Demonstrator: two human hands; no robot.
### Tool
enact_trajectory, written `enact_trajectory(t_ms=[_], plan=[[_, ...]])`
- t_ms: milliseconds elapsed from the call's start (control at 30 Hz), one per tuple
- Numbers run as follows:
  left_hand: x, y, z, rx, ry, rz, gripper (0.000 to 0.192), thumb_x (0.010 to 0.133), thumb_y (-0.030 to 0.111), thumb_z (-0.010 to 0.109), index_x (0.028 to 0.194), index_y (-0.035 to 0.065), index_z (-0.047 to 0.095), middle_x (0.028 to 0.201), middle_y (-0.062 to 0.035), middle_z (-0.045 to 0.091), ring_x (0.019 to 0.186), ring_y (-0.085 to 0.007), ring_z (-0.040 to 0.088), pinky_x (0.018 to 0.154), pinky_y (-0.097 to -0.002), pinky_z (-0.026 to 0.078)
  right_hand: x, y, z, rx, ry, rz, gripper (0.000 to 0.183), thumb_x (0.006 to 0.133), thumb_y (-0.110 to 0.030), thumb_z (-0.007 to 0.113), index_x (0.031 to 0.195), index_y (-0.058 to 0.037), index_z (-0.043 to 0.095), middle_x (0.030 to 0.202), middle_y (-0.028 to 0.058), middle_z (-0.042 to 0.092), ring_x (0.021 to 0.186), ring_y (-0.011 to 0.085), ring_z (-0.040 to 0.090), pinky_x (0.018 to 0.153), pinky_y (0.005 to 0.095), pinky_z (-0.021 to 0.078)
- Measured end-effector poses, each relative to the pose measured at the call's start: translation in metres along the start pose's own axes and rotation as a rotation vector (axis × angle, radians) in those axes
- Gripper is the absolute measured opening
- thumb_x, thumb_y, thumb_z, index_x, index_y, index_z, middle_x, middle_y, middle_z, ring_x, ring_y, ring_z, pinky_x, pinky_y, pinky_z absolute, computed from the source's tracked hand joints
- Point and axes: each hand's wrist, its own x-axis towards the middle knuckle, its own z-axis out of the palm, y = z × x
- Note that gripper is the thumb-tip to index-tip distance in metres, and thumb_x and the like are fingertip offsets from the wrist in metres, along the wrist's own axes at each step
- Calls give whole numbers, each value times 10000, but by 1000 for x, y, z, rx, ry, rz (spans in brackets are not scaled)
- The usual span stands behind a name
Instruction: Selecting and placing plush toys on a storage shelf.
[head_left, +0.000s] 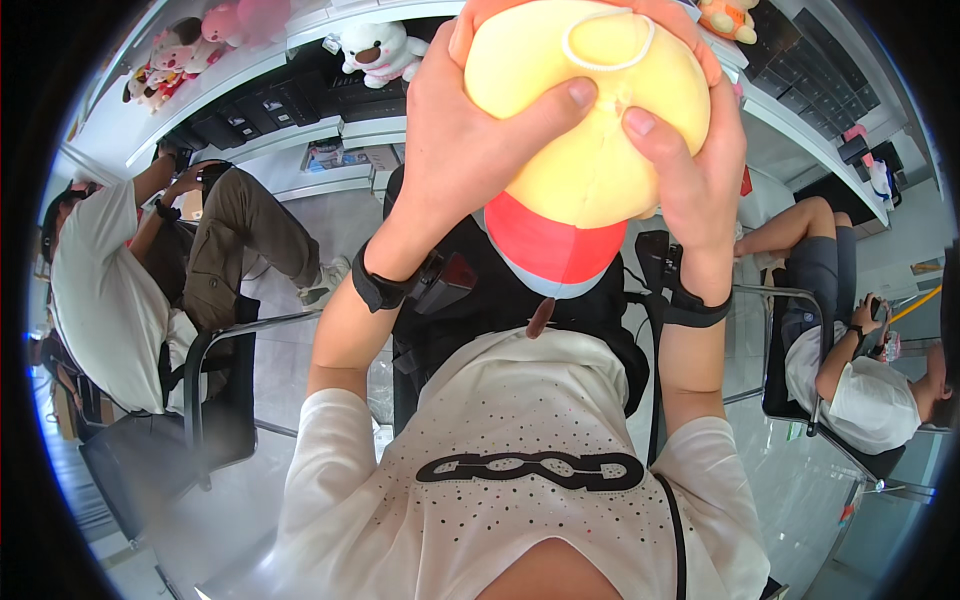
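Both hands hold a large plush toy (570, 161) up before me. Its yellow upper part has a white cord loop on it, and a red band and a light blue band show below. My left hand (480, 127) grips its left side, thumb pressed on the yellow fabric near the seam. On the other side my right hand (697, 157) holds it, thumb close to the left thumb. Orange fabric shows behind the yellow part, along the fingers. The fingers are mostly hidden behind the toy. Each wrist wears a black strap with a device.
White shelving (300, 146) curves across the front, bearing black boxes and plush toys, among them a white plush dog (381, 54). A seated person (105, 292) is at the left, another (870, 397) at the right, both on metal-armed chairs. A black bag or cloth lies below the toy.
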Motion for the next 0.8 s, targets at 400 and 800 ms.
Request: enact_trajectory(t_ms=[400,800], plan=[[6,-9,-7,24,-93,40,512,954,172,665,1406,-9,508,1383,-130,602,1270,-189,559,1080,-340,444,2,4,-3,191,-22,36,785,883,-344,752,1463,67,419,1407,171,535,1311,241,514,1131,363,384],[-12,-27,0,260,142,-154,706,845,365,812,1352,-6,490,1267,-160,575,1153,-223,630,968,-352,535,5,43,-10,-167,46,21,548,881,-215,789,1341,-11,570,1246,114,642,1127,217,639,956,336,515]])
